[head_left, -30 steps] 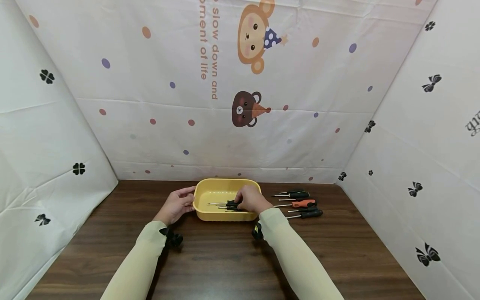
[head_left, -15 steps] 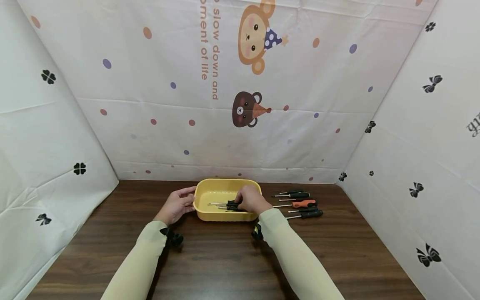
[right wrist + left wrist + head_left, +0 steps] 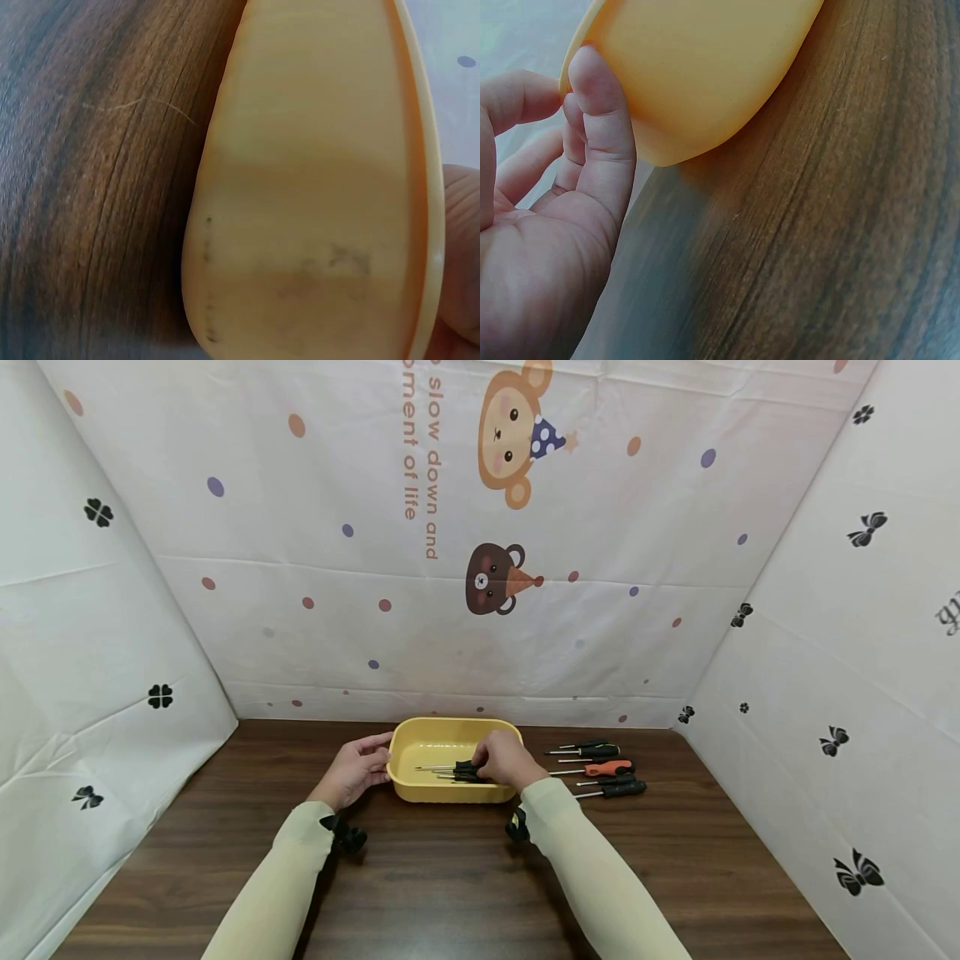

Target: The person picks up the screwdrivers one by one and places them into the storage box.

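Note:
A yellow plastic tub [image 3: 453,794] stands at the back of the table, with several slim black-handled screwdrivers [image 3: 461,768] lying in it, shafts to the left. My left hand [image 3: 357,772] holds the tub's left end; in the left wrist view its fingertips [image 3: 596,79] are right at the rim and outer wall. My right hand [image 3: 504,758] reaches over the tub's right side and pinches a black screwdriver handle inside. The right wrist view shows mostly the tub's outer wall [image 3: 307,187], with part of the hand behind the rim; the grasped screwdriver is hidden there.
Right of the tub, several more screwdrivers lie in a loose row on the wooden table [image 3: 420,877], among them an orange-handled screwdriver [image 3: 609,767] and a black-handled screwdriver [image 3: 622,787]. A printed white cloth [image 3: 420,635] hangs behind and at both sides.

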`<move>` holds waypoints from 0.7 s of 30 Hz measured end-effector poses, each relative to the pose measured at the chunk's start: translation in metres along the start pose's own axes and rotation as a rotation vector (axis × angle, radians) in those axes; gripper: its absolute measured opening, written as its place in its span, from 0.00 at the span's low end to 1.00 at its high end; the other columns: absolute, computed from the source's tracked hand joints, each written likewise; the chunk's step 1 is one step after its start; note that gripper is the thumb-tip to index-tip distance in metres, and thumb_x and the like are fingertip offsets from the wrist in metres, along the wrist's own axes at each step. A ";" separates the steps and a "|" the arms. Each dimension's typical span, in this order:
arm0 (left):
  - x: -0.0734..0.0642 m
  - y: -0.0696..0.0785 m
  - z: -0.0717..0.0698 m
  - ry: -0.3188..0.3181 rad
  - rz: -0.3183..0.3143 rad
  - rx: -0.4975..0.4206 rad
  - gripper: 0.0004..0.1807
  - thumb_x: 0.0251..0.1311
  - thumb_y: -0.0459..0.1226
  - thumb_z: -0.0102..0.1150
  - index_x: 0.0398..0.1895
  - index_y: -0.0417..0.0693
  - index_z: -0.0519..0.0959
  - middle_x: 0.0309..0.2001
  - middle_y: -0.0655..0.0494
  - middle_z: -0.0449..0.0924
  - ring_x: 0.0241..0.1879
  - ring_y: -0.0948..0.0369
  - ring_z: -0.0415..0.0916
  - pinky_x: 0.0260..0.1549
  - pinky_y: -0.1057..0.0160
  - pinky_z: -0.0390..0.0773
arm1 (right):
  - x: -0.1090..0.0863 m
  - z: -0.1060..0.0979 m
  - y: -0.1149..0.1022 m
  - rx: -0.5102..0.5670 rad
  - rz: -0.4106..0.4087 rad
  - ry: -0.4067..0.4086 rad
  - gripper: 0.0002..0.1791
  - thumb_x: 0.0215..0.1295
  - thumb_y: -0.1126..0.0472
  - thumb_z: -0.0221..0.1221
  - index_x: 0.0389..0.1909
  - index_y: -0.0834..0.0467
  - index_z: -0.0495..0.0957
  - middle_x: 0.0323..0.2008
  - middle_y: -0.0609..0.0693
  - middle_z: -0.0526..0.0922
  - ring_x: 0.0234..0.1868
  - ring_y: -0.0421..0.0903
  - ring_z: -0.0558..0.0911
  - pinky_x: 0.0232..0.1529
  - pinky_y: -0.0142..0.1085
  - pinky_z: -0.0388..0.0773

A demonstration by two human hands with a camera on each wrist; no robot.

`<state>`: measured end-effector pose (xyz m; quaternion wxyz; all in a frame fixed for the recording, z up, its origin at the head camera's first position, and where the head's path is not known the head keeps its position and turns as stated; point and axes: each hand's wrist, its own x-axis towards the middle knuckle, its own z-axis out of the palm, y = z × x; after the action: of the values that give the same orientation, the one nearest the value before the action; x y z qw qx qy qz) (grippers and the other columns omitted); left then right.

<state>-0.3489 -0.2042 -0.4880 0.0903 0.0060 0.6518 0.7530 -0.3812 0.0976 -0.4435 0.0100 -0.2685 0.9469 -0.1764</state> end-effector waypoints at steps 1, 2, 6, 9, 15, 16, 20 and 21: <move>0.000 0.000 0.000 -0.001 0.001 0.001 0.31 0.72 0.28 0.53 0.77 0.40 0.63 0.41 0.52 0.82 0.32 0.61 0.81 0.34 0.65 0.86 | 0.000 0.000 0.000 0.008 -0.001 0.002 0.07 0.54 0.68 0.74 0.33 0.55 0.92 0.37 0.45 0.91 0.39 0.42 0.85 0.43 0.37 0.84; 0.000 0.000 0.000 -0.002 0.002 0.002 0.31 0.72 0.28 0.53 0.77 0.40 0.63 0.41 0.52 0.82 0.32 0.61 0.81 0.34 0.65 0.86 | -0.001 -0.001 0.000 0.017 0.001 0.002 0.07 0.54 0.68 0.74 0.33 0.55 0.92 0.37 0.46 0.91 0.39 0.42 0.85 0.43 0.38 0.85; 0.000 0.000 0.000 -0.003 0.004 -0.005 0.31 0.72 0.27 0.53 0.77 0.39 0.63 0.40 0.52 0.82 0.30 0.62 0.81 0.33 0.66 0.86 | -0.003 -0.004 0.001 0.037 0.021 -0.001 0.06 0.57 0.67 0.73 0.34 0.55 0.92 0.37 0.45 0.91 0.39 0.42 0.85 0.44 0.39 0.85; 0.000 0.000 0.000 -0.003 0.004 -0.007 0.31 0.71 0.27 0.53 0.77 0.39 0.63 0.40 0.52 0.82 0.29 0.63 0.80 0.32 0.66 0.86 | -0.008 -0.008 0.002 0.048 0.030 0.013 0.05 0.58 0.65 0.72 0.35 0.54 0.92 0.37 0.45 0.91 0.38 0.42 0.84 0.44 0.39 0.85; -0.001 0.001 0.000 -0.009 0.006 -0.001 0.31 0.72 0.28 0.52 0.77 0.39 0.63 0.41 0.52 0.81 0.30 0.62 0.81 0.33 0.66 0.86 | -0.016 -0.014 0.006 0.123 -0.005 0.092 0.06 0.56 0.64 0.74 0.35 0.56 0.91 0.37 0.47 0.91 0.36 0.42 0.85 0.42 0.39 0.85; -0.001 0.001 0.000 -0.010 0.006 0.000 0.31 0.73 0.28 0.52 0.77 0.39 0.63 0.41 0.52 0.81 0.31 0.62 0.81 0.33 0.66 0.86 | -0.017 -0.014 0.008 0.135 -0.006 0.103 0.06 0.56 0.63 0.75 0.35 0.56 0.91 0.37 0.47 0.91 0.36 0.41 0.85 0.41 0.38 0.85; -0.001 0.001 0.000 -0.007 0.006 0.000 0.30 0.73 0.28 0.52 0.77 0.39 0.63 0.41 0.51 0.81 0.31 0.61 0.81 0.33 0.65 0.86 | -0.019 -0.016 0.016 0.173 -0.002 0.136 0.08 0.55 0.61 0.76 0.36 0.56 0.91 0.36 0.47 0.90 0.35 0.39 0.82 0.39 0.37 0.83; -0.001 0.001 0.000 -0.004 0.005 -0.004 0.30 0.72 0.28 0.52 0.77 0.39 0.63 0.41 0.50 0.81 0.31 0.61 0.82 0.33 0.65 0.86 | -0.020 -0.016 0.018 0.181 0.002 0.139 0.09 0.56 0.60 0.75 0.37 0.56 0.91 0.36 0.47 0.90 0.35 0.39 0.81 0.40 0.37 0.83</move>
<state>-0.3478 -0.2043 -0.4873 0.0897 0.0087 0.6501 0.7544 -0.3746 0.1273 -0.4357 -0.0312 -0.2528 0.9257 -0.2795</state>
